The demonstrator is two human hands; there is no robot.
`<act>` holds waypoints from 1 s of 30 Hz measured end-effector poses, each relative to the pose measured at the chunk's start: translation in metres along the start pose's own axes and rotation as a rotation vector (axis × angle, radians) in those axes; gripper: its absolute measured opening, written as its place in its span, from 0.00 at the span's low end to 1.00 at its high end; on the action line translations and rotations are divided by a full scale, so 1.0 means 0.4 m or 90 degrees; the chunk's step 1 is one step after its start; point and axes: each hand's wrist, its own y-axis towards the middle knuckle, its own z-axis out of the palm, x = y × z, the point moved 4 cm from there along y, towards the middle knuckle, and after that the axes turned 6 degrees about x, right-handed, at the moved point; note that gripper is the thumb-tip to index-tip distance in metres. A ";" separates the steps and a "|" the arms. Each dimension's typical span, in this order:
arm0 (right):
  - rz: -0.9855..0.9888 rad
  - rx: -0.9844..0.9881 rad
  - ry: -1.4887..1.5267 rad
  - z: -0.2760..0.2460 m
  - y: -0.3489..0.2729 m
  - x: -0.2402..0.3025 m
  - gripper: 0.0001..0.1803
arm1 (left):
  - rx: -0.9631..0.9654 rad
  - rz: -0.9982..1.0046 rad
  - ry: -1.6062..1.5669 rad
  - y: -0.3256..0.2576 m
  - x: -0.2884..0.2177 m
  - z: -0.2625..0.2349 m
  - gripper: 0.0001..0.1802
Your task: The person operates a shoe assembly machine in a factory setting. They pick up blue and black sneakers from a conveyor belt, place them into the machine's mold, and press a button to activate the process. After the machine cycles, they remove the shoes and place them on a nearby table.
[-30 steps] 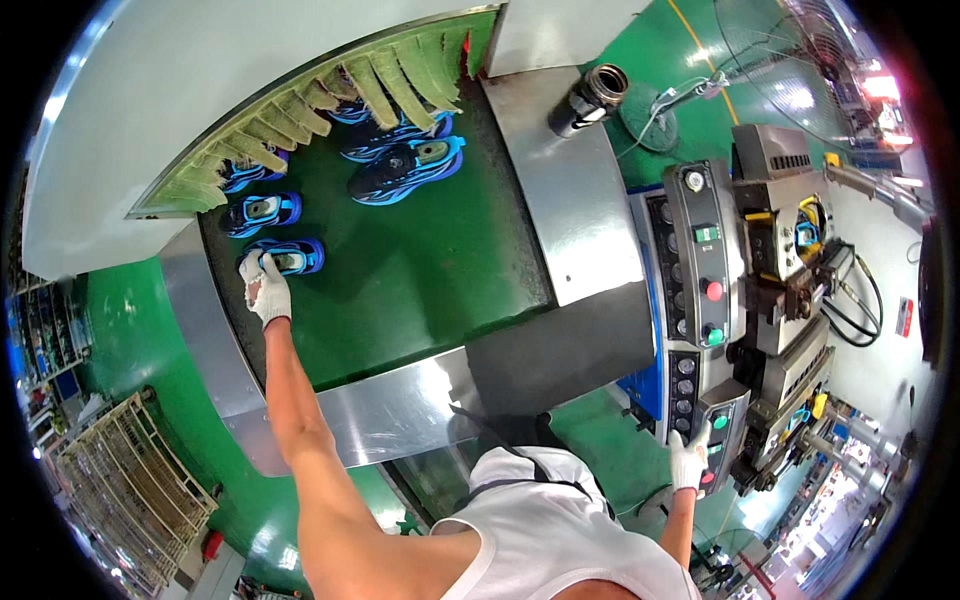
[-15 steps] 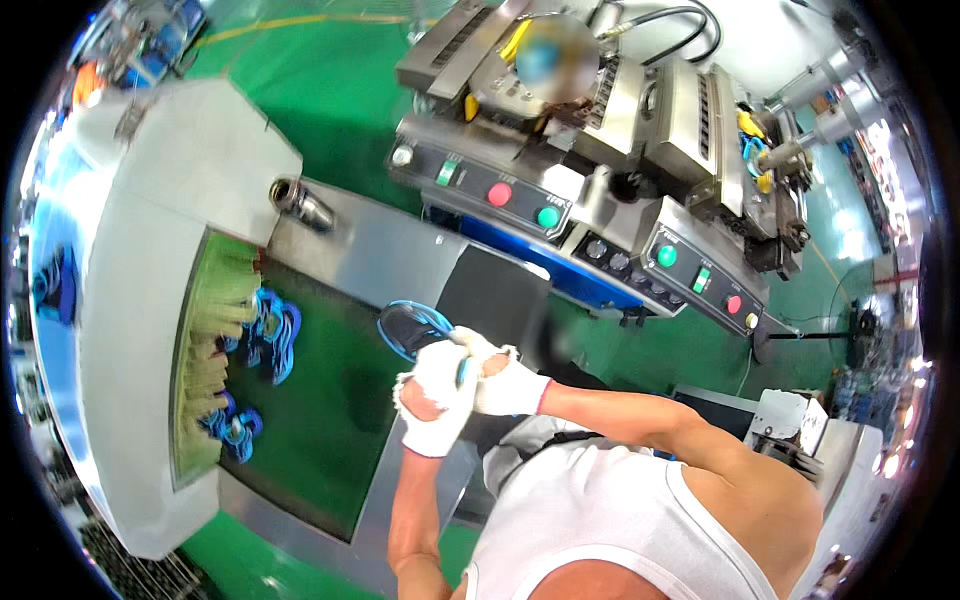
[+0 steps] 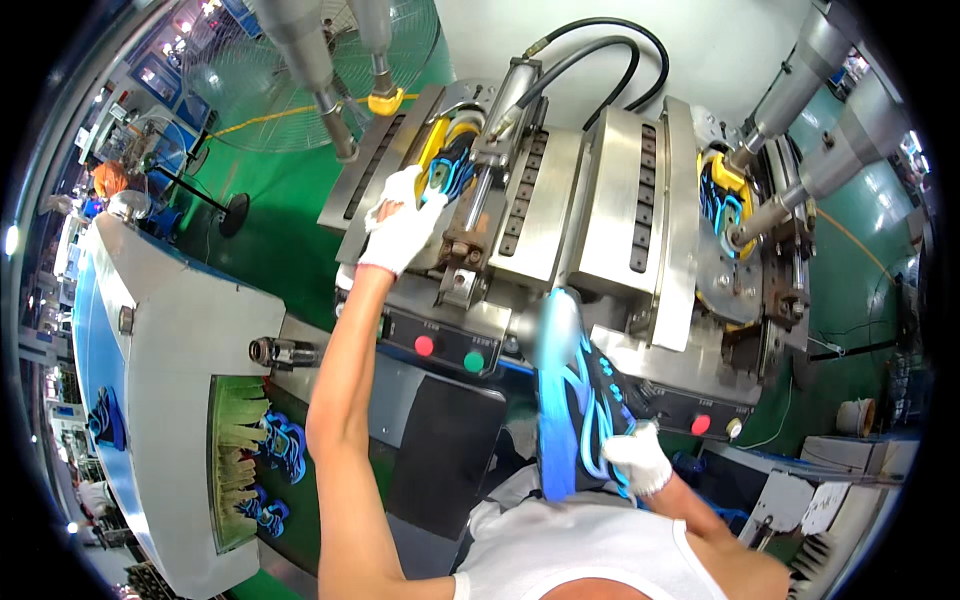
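Note:
My left hand [image 3: 402, 228], in a white glove, reaches forward to the left station of a metal press. Its fingers and thumb close around the near end of a blue and black shoe [image 3: 452, 172] there, beside a yellow clamp piece [image 3: 433, 142]. Close to my body, my gloved right hand [image 3: 640, 460] grips another blue and black shoe [image 3: 575, 405] by its side. That shoe points away from me, its far end blurred. A further blue shoe [image 3: 720, 198] sits in the right station, under metal cylinders and a yellow pad.
Control panels with red buttons [image 3: 424, 346] line the press front. A black pad [image 3: 447, 455] lies near me. On the left, a pale machine [image 3: 170, 330] has a fringed opening with blue shoes [image 3: 283, 445] in front. Metal cylinders [image 3: 290, 45] hang at the upper left.
The view has swung toward the press. My hands, formerly together above the bench, are apart: the left has reached forward to the left station, the right holds a shoe near my body.

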 end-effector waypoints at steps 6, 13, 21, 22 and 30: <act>-0.120 -0.130 -0.011 -0.111 -0.068 0.000 0.45 | 0.061 -0.141 0.056 0.279 0.122 0.315 0.45; -0.109 -0.252 -0.079 -0.056 -0.033 -0.013 0.26 | 0.197 -0.212 0.105 0.376 0.131 0.208 0.47; -0.181 -0.138 -0.068 0.249 0.352 0.099 0.09 | -0.127 -0.085 -0.139 -0.095 0.082 -0.279 0.32; -0.208 -0.109 -0.103 0.306 0.443 0.134 0.08 | -0.100 -0.103 -0.212 -0.181 0.088 -0.301 0.31; -0.129 -0.145 -0.323 0.461 1.256 0.245 0.15 | 0.112 -0.334 -0.123 -0.868 0.208 -0.244 0.32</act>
